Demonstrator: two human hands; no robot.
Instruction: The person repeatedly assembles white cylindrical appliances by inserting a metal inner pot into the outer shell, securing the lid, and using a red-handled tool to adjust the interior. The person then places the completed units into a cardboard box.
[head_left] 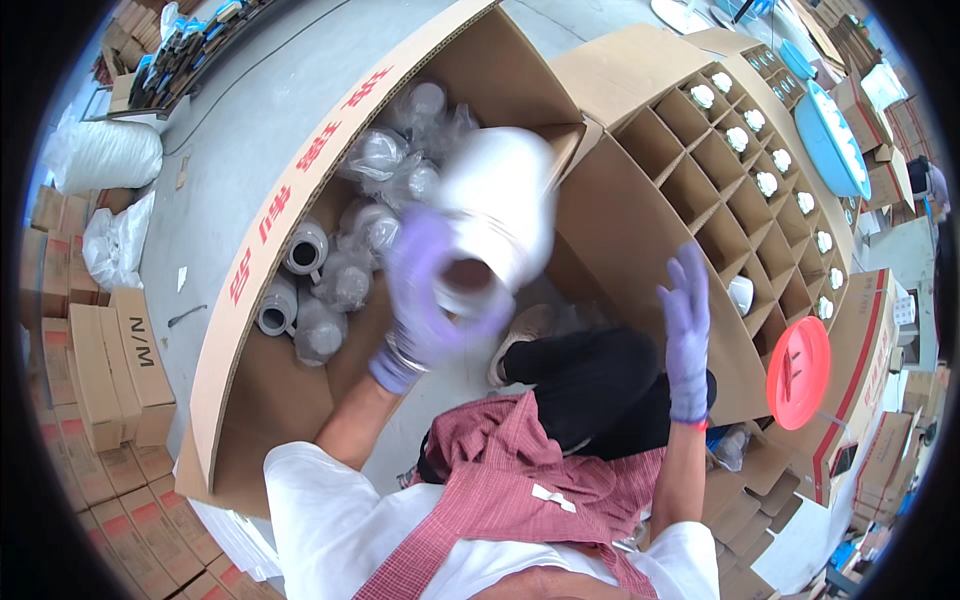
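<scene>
My left hand (422, 285), in a purple glove, is closed round the neck of a white jug-like vessel (505, 185). Motion smears both; the vessel's dark round mouth points toward me. It is held above the near right side of an open cardboard box (262, 395). Inside that box stand several pale vessels (348, 280), most in clear plastic film, two with bare open mouths. My right hand (687, 325), gloved too, is raised with fingers stretched and nothing in it. It is beside the raised flap (660, 285) of a partitioned carton.
The carton's cardboard dividers (718, 180) form cells, several holding white-topped items (738, 138); a white cup-like piece (741, 294) sits in a near cell. A red dish (800, 372) with dark sticks lies at its edge. Farther right is a blue basin (815, 125). Stacked cartons (120, 365) stand left.
</scene>
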